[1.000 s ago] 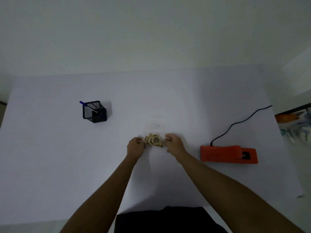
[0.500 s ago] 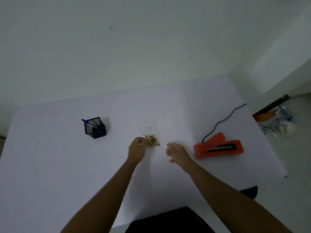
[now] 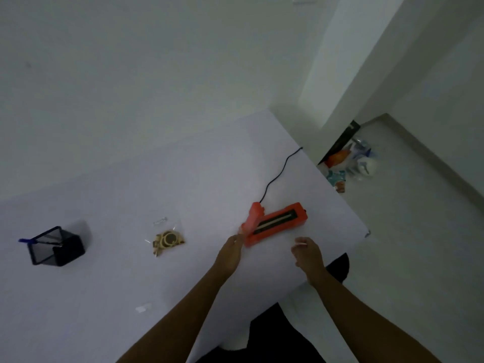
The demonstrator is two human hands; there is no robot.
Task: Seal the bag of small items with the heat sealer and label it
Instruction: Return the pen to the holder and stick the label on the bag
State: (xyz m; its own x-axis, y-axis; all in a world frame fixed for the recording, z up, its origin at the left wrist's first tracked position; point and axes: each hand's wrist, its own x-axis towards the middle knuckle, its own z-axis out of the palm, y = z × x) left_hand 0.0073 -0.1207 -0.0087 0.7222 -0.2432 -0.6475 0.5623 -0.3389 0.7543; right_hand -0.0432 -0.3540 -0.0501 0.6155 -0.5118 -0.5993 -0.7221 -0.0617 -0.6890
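The left hand (image 3: 230,254) reaches out with its fingers (image 3: 235,241) right at the near tip of the orange heat sealer (image 3: 277,221). The picture is blurry there, so I cannot tell if they pinch the raised lid or only touch it. The right hand (image 3: 307,254) hangs just on the near side of the sealer with its fingers loosely curled, and it holds nothing. The sealer's long body runs away from the left fingertips, up and to the right, and its lid is tipped up so the dark strip inside shows. The bag (image 3: 167,238) is not in any hand. It lies flat on the white table (image 3: 117,195), well off to the left of the left fingers and even farther from the right ones, so the left hand is the nearer one to fetch it. The bag is clear, with yellow-brown rings bunched in its near half (its empty top end points away from the person), so its long side seems to run near to far. I think the bag must next go right, to lie across that strip. A black pen pot (image 3: 56,246) sits farther left still.
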